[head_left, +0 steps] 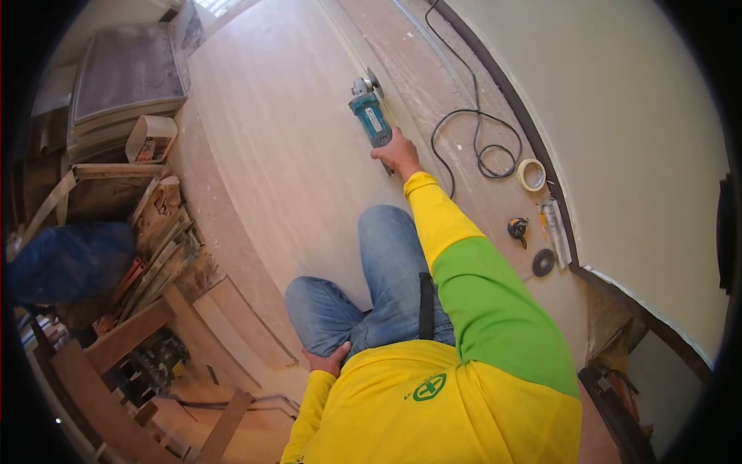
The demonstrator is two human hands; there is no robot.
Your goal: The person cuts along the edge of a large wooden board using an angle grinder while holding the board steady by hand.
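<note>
My right hand [400, 155] is wrapped round the rear of a teal angle grinder [371, 120], whose disc points away from me. The grinder is over the right edge of a long pale wooden panel [270, 116]. I cannot tell whether the disc touches the wood. My left hand [328, 361] rests on my bent leg in blue jeans, with nothing seen in it. Its fingers lie along the leg, partly hidden.
A black cord [478, 116] loops on the floor at right. Beyond it are a tape roll [532, 175], a tape measure [518, 228] and a spare disc [544, 262] beside the wall. Wood scraps [166, 240], a blue bag [73, 263] and stacked boards [127, 69] crowd the left.
</note>
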